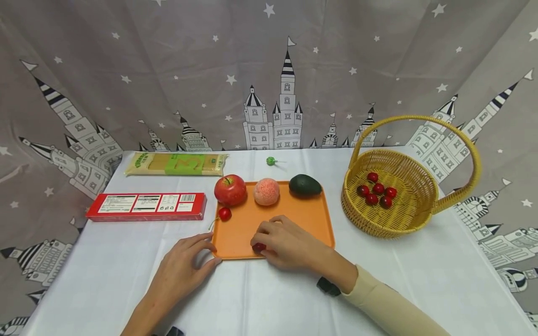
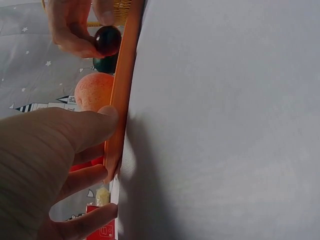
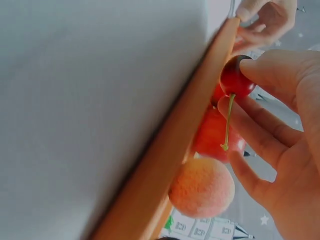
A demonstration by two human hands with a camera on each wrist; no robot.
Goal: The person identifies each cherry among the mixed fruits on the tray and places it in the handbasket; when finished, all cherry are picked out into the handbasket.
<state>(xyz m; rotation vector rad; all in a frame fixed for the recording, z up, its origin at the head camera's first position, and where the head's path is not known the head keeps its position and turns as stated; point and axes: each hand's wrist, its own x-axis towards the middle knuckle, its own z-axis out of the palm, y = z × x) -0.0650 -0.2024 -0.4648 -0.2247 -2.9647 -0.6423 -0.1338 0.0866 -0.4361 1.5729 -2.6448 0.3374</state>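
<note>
In the head view my right hand (image 1: pixel 287 245) holds a dark red cherry (image 1: pixel 258 248) over the front part of the orange tray (image 1: pixel 290 222). The right wrist view shows that cherry (image 3: pixel 236 77) pinched between thumb and fingers, its green stem hanging free. With fingers spread and loosely bent, my left hand (image 1: pixel 180 266) touches the tray's front left corner. A red apple (image 1: pixel 230 190), a pinkish peach (image 1: pixel 266 192) and a dark green avocado (image 1: pixel 304 185) lie along the far side. Near the tray's left edge is another cherry (image 1: pixel 224 214), stem pointing out over the rim.
A yellow wicker basket (image 1: pixel 361 221) with a tall handle stands at the right, several cherries (image 1: pixel 378 188) inside. Left of the tray lie a red box (image 1: pixel 147 207) and a pasta packet (image 1: pixel 176 164). A small green ball-like thing (image 1: pixel 271 161) is behind the tray.
</note>
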